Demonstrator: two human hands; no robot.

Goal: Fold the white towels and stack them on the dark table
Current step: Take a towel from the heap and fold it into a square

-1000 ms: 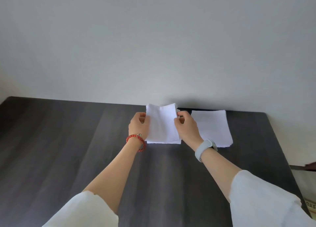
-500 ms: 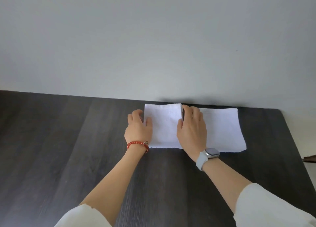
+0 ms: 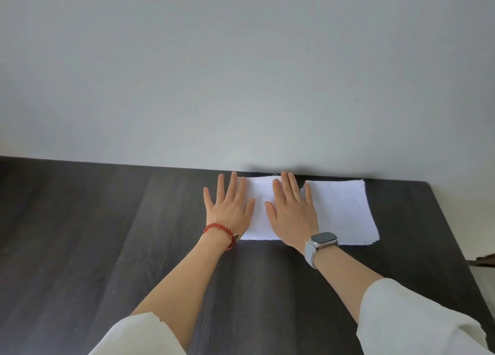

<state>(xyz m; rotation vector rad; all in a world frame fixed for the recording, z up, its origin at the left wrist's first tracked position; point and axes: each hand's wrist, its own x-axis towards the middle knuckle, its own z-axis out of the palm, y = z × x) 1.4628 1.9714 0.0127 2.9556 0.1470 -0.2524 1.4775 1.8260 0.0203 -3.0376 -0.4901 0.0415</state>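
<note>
1. 2 white things lie on the dark table (image 3: 112, 247), both at about 1 o'clock from the person and close to the wall (image 3: 241, 73) at the far edge.
2. The folded towel (image 3: 259, 207) lies flat under both hands. Its near edge shows between the 2 wrists.
3. The left hand (image 3: 227, 210) is spread, palm down, with fingers apart. It rests on the left edge of this towel and partly on the bare table.
4. The right hand (image 3: 292, 212) is also spread and flat, pressing the right part of the same towel. Neither hand pinches anything.
5. At 3 o'clock from this towel, just beside it, lies the stack (image 3: 342, 210) of folded towels. Several layers show at its near edge, so I judge that some towels are already finished.
6. The towel under the hands looks folded and is now being smoothed. It is not yet on the stack.
7. What is left, in my judgement: to put this towel on the stack. No unfolded towel is in view, so I cannot tell if more remain.
</note>
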